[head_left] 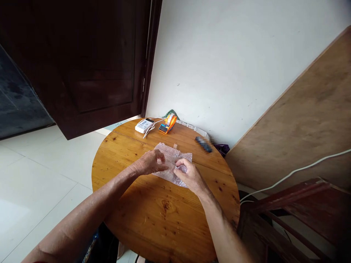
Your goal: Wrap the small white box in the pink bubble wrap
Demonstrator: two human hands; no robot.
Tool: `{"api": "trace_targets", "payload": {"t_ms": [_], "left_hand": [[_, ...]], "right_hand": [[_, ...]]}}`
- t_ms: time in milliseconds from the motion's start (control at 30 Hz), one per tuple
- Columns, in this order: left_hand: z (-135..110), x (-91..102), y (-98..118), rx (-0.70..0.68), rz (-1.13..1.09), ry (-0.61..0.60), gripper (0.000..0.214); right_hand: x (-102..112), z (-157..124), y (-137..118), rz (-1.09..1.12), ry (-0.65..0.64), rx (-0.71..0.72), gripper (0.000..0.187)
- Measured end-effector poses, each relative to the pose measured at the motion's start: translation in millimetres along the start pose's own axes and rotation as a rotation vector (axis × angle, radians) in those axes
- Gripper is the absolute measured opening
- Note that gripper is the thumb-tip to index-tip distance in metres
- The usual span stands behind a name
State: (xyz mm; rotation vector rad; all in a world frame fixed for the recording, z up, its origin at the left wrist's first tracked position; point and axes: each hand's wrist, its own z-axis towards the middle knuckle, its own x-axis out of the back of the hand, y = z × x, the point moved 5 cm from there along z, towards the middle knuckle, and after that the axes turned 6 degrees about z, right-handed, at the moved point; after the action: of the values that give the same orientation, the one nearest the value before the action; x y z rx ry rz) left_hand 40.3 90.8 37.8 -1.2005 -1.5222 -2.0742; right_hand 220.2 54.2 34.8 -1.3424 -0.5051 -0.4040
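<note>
Some bubble wrap (pixel 171 155) is pinched in the right hand (pixel 192 177); the left hand (pixel 149 162) has fingers apart.

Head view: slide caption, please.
Left hand and right hand at bubble wrap on a wooden table, tape dispenser beyond.

Round table (pixel 148 204) with bubble wrap (pixel 170 157)
</note>
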Motion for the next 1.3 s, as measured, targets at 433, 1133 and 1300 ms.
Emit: {"api": "trace_targets", "payload": {"t_ms": [433, 1133, 1300], "left_hand": [[-1.1, -7.4, 7.4, 0.051, -0.061, 0.098, 0.009], [-19.0, -20.7, 9.8, 0.14, -0.11, 0.105, 0.005], [-16.2, -20.6, 10.2, 0.138, -0.065, 0.087, 0.004]], "right_hand": [[-2.9, 3.7, 12.0, 0.204, 0.057, -0.052, 0.019], [-9.8, -11.7, 24.9, 0.299, -0.143, -0.15, 0.016], [-5.3, -11.5, 20.0, 0.143, -0.097, -0.036, 0.007]]}}
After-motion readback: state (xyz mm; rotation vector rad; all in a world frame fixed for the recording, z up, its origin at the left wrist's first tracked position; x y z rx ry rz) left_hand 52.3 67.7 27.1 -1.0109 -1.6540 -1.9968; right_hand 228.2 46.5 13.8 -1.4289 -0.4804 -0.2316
